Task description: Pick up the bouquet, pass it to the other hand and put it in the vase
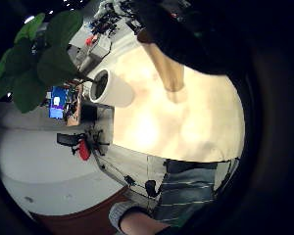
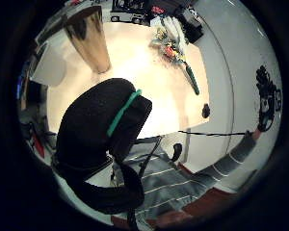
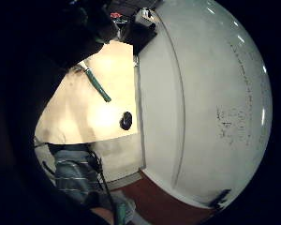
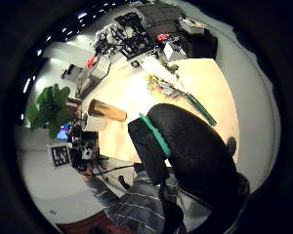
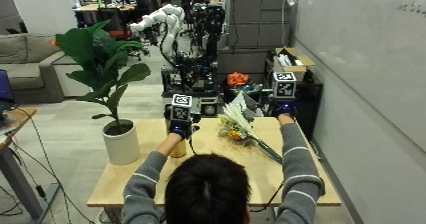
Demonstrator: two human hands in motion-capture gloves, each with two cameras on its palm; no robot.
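Nothing started — I see the bouquet (image 5: 241, 126) lying flat on the worktop (image 5: 219, 179), unheld.
Both hands are raised off the worktop: left hand (image 5: 180, 127) near the tan vase (image 4: 107, 111), right hand (image 5: 284, 107) beyond the bouquet; I can't tell either grip's state. Pickup, handover and placing remain. Bouquet: pale wrap, orange-yellow blooms, green stems toward me.

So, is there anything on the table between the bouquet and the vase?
Nothing visible. The bouquet lies on the table toward the person's right, the gold vase stands toward the left, and only bare tabletop shows between them. The potted plant stands beyond the vase, aside.
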